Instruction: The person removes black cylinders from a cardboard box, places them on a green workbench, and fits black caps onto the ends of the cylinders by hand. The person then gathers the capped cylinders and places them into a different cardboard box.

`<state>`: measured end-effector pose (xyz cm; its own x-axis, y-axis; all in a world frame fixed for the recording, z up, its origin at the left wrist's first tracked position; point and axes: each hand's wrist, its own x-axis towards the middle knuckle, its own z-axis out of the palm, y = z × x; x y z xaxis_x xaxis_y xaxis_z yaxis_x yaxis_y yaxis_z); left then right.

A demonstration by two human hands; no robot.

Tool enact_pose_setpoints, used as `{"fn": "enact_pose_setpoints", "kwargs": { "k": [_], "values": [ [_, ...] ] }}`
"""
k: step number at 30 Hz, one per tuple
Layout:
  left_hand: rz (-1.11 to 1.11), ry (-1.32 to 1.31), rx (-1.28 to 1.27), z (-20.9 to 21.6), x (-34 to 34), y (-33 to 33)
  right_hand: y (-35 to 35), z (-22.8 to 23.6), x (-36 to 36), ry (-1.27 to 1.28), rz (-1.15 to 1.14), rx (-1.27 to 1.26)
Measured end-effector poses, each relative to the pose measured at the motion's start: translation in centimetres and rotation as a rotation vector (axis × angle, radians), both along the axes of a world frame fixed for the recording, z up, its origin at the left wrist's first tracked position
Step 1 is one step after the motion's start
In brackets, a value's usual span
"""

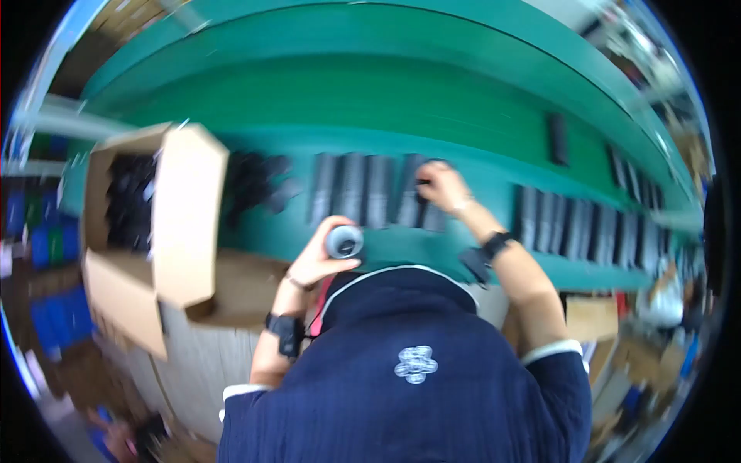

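A: Centrally, at mid-frame, we see two bare hands over a green belt (432, 100). What does each hold?

B: Our left hand (320, 258), just below frame centre, is closed around a small grey cylinder (344, 241) whose round end faces the camera. Our right hand (441, 185), right of centre, rests fingers-down on the right end of a row of dark slabs (370, 191); the fingers curl over one slab's upper end, though blur keeps us from telling whether they pinch it or only press on it.

A: How do the slabs lie relative to the hands?

B: The row runs left to right across the middle of the frame, each slab's long axis running up and down the frame, across the belt's run. It lies just above the left hand and directly under the right, so the right hand is the nearer; the cylinder sits apart from the row, below it.

A: And the surroundings?

B: At left, an open cardboard box (185, 216) holds dark parts, with a loose dark heap (258, 181) between box and row. A second row of slabs (587, 228) stands at right, similarly oriented, and a single slab (557, 139) lies above it, well apart.
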<state>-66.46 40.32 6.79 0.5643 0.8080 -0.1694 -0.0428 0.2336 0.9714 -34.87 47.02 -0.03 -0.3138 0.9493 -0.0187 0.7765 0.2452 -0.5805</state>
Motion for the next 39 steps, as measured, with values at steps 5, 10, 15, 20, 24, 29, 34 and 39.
{"fn": "enact_pose_setpoints", "kwargs": {
  "k": [5, 10, 15, 20, 24, 29, 34, 39],
  "values": [
    [-0.005, 0.002, -0.009, -2.6, -3.4, 0.8, 2.6, 1.4, 1.0, -0.029, 0.037, -0.218],
    [0.315, -0.143, -0.167, -2.6, -8.1, -1.5, 4.7, 0.9, -0.5, -0.082, 0.252, -0.206],
    [0.284, -0.119, -0.158, -3.6, -10.6, -0.8, 4.8, -1.2, -0.1, -0.074, 0.234, -0.196],
    [0.253, -0.073, -0.076, -3.7, -11.7, 0.3, 8.1, 2.4, -10.9, 0.169, 0.173, -0.256],
    [0.261, -0.049, -0.086, -3.1, -12.0, 0.2, 11.3, 0.6, -23.6, 0.344, 0.24, -0.293],
    [0.32, 0.052, 0.015, -4.5, -12.5, 0.1, 16.1, -7.3, -29.7, 0.212, 0.067, 0.042],
    [0.363, -0.094, -0.138, -4.1, -12.6, 0.3, 17.8, -10.2, -30.2, -0.027, 0.1, 0.232],
    [0.345, -0.151, -0.105, -3.1, -11.2, 2.0, 15.9, -3.6, -25.3, 0.596, -0.048, -0.549]
  ]
}}
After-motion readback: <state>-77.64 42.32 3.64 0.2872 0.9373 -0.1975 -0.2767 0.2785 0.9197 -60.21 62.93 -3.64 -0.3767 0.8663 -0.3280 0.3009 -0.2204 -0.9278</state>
